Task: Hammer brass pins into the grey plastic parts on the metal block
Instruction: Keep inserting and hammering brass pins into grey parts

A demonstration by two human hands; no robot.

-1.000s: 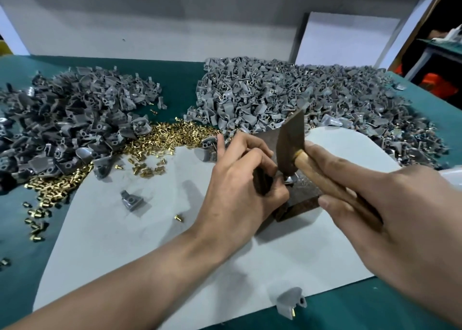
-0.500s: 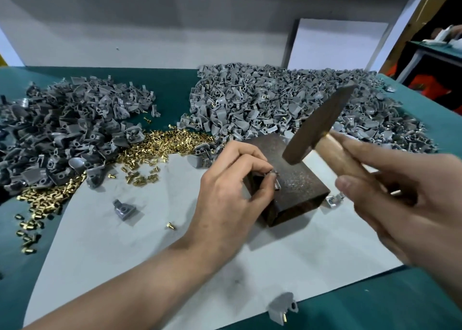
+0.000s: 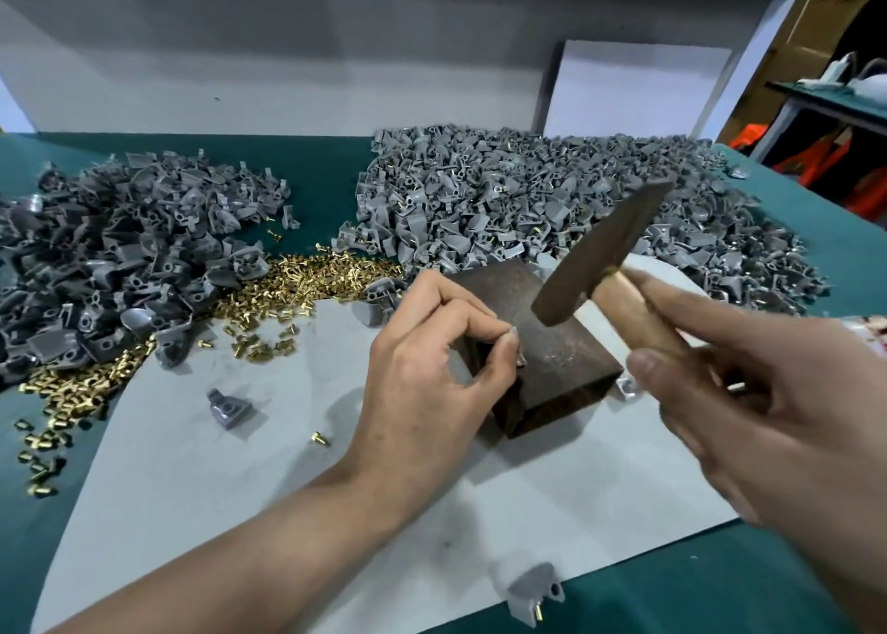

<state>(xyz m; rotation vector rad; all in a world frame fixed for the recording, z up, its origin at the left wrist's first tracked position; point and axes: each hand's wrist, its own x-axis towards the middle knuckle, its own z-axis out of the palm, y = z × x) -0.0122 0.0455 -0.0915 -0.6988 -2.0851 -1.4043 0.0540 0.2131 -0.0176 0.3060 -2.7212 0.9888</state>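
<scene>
On the green table [image 3: 326, 163], the metal block [image 3: 552, 345] sits on the pale sheet between your hands. Your right hand [image 3: 749, 403] has its grip closed around the hammer [image 3: 600, 254], poised above the block. Your left hand [image 3: 432, 369] pinches a small grey plastic part [image 3: 520, 360] at the block's near edge, mostly hidden; fingertips that close risk a strike, or a glancing blow tipping the pin.

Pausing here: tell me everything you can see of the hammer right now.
The hammer has a dark, worn, rusty-looking metal head and a pale wooden handle. The right hand grips the handle close to the head. It is raised and tilted, its striking face above the metal block without touching it, near the left hand fingertips pinching a small part at the block's edge.
</scene>
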